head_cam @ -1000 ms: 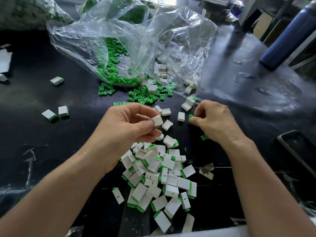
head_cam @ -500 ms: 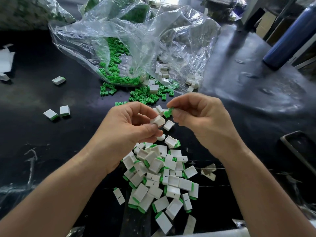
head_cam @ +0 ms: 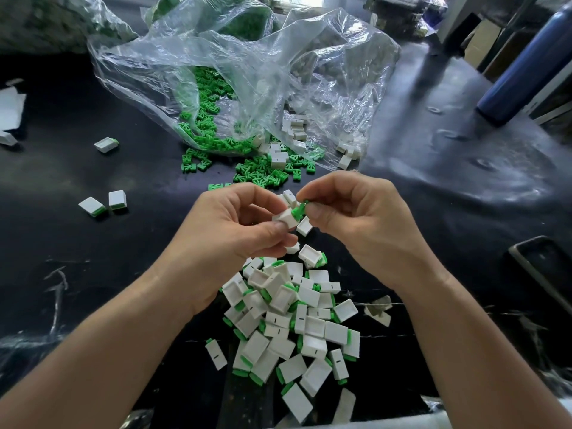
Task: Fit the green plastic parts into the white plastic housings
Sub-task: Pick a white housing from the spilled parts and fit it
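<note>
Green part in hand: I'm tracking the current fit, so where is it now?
Head view, centre: the right hand pinches the green part against the white housing held by the left hand, above the pile of finished pieces.

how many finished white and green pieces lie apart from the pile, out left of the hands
3: a far white-and-green plastic piece, then a nearer left piece and nearer right piece side by side. White bits at the far-left edge are unclear.
</note>
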The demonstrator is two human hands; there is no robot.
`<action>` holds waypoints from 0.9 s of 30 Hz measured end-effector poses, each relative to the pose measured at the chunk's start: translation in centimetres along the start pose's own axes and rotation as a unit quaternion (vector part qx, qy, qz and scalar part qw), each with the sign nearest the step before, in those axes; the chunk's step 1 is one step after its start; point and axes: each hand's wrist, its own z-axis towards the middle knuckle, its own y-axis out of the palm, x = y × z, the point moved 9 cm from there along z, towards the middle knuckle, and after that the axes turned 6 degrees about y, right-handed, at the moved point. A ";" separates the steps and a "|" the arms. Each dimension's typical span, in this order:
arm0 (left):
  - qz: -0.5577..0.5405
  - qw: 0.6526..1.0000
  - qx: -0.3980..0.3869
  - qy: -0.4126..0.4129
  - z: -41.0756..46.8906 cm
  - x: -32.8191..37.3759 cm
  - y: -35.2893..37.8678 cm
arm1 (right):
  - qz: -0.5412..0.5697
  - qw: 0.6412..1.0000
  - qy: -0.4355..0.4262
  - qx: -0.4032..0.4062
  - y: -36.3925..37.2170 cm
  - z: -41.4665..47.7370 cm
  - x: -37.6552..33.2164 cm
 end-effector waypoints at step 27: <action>0.179 0.982 -0.012 0.060 -0.3 0.1 0.2 | -0.159 0.987 -0.031 -0.020 1.1 -0.5 0.3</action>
